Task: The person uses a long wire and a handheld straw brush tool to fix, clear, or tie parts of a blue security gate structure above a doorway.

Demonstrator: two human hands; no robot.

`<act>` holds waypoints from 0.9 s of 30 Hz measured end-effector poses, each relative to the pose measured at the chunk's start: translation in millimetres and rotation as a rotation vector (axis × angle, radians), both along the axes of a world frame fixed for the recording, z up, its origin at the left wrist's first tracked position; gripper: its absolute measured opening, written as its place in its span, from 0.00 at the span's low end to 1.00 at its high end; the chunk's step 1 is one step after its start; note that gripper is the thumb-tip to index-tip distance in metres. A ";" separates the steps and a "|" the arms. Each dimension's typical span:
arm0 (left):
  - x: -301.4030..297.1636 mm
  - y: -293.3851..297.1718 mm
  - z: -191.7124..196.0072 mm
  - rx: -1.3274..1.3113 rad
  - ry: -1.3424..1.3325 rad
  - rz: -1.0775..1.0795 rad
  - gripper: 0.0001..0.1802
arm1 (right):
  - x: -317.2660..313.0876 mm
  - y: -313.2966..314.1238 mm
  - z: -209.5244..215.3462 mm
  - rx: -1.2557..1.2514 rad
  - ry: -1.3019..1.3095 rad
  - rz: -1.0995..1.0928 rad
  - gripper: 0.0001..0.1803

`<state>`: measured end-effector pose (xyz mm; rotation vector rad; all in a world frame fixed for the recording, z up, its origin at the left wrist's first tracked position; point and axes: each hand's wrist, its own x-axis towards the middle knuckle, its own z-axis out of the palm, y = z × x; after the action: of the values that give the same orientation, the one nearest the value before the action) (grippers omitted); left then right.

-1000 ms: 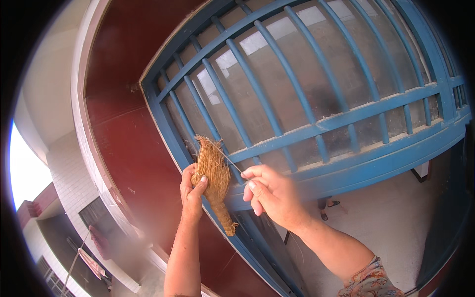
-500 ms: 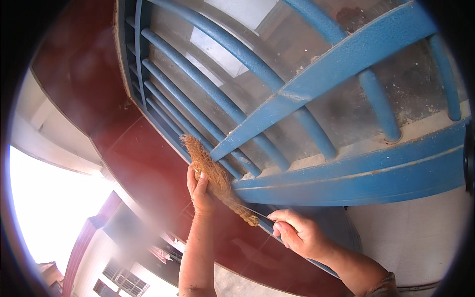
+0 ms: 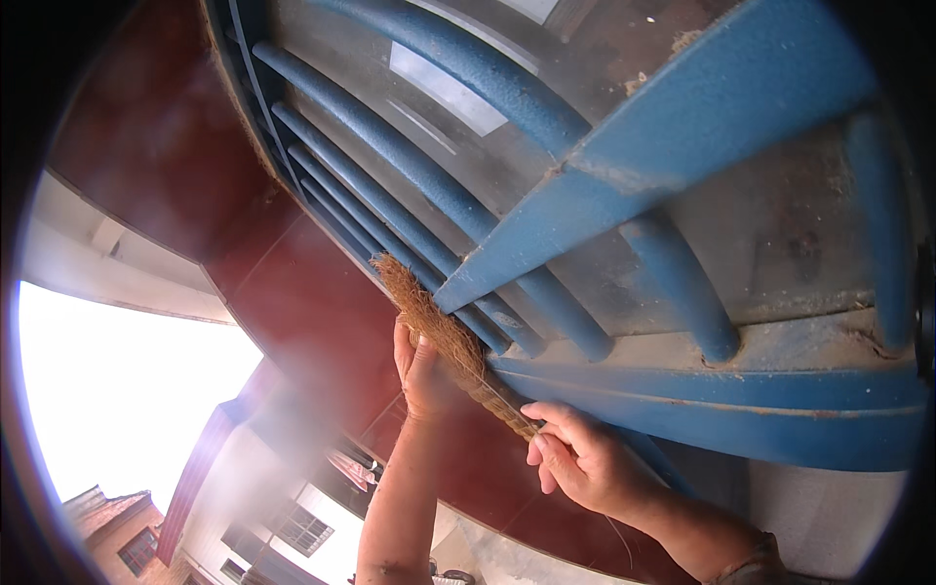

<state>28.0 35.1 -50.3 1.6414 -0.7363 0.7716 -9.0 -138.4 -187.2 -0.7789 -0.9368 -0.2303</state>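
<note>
A bundle of coarse brown fibre (image 3: 434, 324), loose and frayed at its upper end, narrows into a braided tail (image 3: 497, 398) at its lower right. My left hand (image 3: 419, 375) is closed round the loose part from below, thumb against the fibres. At the end of the braid my right hand (image 3: 575, 453) pinches with thumb and forefinger; the braid tip is partly hidden by the fingers. A thin strand (image 3: 619, 541) hangs under my right wrist. The bundle lies against the lower corner of a blue barred window frame (image 3: 702, 385), close to a flat blue crossbar (image 3: 604, 180).
Blue round bars (image 3: 390, 146) stand in front of dusty glass (image 3: 770, 263). Beside the frame runs a glossy dark red wall (image 3: 302, 292). Far off at lower left are a building with a barred window (image 3: 300, 526) and a brick-coloured house (image 3: 122, 541).
The view has moved closer to the bars. My right hand has come up against the braid's end, where earlier it held a thin strand drawn away from it. My left hand keeps its hold.
</note>
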 end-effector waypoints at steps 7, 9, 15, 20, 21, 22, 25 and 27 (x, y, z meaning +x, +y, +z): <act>-2.4 3.4 2.8 0.014 0.060 -0.033 0.20 | -6.0 3.0 89.3 0.223 -0.373 -0.623 0.15; 2.8 11.8 3.3 0.091 0.066 0.023 0.20 | 2.0 20.9 118.7 0.324 -0.385 -0.681 0.15; 21.9 26.3 5.9 0.299 0.032 0.090 0.20 | 35.4 56.7 204.3 0.229 -0.317 -0.815 0.08; 20.2 38.1 4.4 0.352 0.001 0.120 0.20 | 35.8 62.5 237.7 0.104 -0.243 -0.877 0.04; 19.6 39.8 3.9 0.354 -0.011 0.127 0.20 | 33.7 61.1 242.6 0.101 -0.244 -0.877 0.04; 19.0 41.1 4.3 0.359 -0.024 0.138 0.20 | 31.0 59.4 247.6 -0.004 -0.247 -0.907 0.04; 15.7 32.0 2.5 0.308 -0.054 0.182 0.20 | 29.5 59.7 256.1 -0.124 -0.284 -0.971 0.05; 8.7 7.9 3.4 0.218 -0.055 0.141 0.21 | 35.4 54.6 259.9 -0.150 -0.310 -1.017 0.05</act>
<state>36.7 43.0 -47.0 1.8904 -0.7719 0.8636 26.4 -83.8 72.7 -1.3419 -0.7753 -1.2027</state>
